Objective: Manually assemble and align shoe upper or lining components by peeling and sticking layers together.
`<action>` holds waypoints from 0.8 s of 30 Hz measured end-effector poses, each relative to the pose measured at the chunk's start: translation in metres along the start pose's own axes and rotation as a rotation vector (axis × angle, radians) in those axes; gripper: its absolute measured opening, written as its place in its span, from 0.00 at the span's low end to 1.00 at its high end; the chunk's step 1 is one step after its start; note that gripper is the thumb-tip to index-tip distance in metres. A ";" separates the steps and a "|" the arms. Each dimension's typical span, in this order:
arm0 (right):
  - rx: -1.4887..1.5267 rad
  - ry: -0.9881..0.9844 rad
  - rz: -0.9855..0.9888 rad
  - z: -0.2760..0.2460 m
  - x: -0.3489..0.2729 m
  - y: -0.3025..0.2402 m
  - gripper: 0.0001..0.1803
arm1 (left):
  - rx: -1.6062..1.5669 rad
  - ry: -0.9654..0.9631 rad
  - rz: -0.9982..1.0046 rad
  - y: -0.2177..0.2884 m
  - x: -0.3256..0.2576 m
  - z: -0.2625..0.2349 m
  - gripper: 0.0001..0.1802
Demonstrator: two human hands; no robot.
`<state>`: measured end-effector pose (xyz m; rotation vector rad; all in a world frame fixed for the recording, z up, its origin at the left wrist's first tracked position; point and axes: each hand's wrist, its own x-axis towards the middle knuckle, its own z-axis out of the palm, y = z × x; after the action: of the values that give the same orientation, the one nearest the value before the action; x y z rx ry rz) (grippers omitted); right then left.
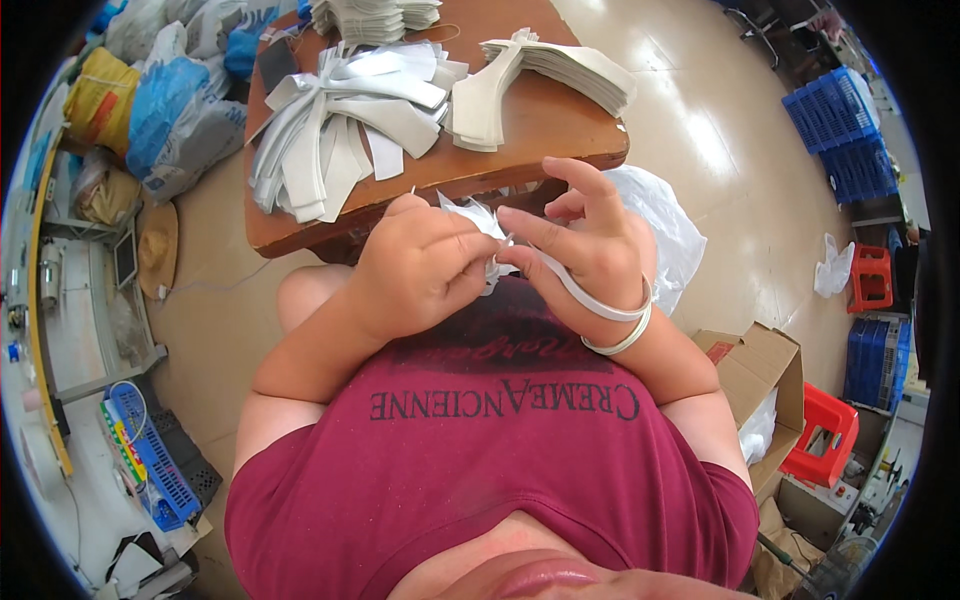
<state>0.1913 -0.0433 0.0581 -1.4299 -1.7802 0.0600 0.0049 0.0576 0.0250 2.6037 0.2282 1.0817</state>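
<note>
In front of my chest my two hands meet at a thin white piece of sheet material (492,270). My left hand (420,262) is closed, thumb and forefinger pinching its edge. The thumb and forefinger of my right hand (592,240) close on a small bit of the same piece, the other fingers raised and curled. Pale bands (622,338) circle my right wrist. White pointed ends show behind my fingers; the rest of the piece is hidden. Beyond my hands, a fanned heap of white and grey curved cut pieces (345,110) lies on a brown wooden table (560,135).
A neater stack of curved cream pieces (580,75) lies on the table's right. Beside my right arm hangs a white plastic bag (665,225). Cardboard box (775,370) and red stool (825,440) stand right; stuffed sacks (185,120) lie far left, a blue basket (150,450) left.
</note>
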 end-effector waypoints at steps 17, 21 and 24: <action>-0.222 0.235 -0.494 0.037 -0.009 0.021 0.18 | -1.460 0.169 -1.208 0.017 -0.001 0.003 0.06; -0.261 0.279 -0.553 0.039 -0.009 0.022 0.18 | -1.464 0.270 -1.204 0.020 0.002 0.007 0.06; -0.221 0.231 -0.503 0.036 -0.005 0.020 0.17 | -1.169 0.204 -1.108 0.017 -0.002 0.009 0.07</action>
<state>0.1850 -0.0245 0.0214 -1.0439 -1.9383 -0.5561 0.0099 0.0394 0.0234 1.0237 0.7005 0.6689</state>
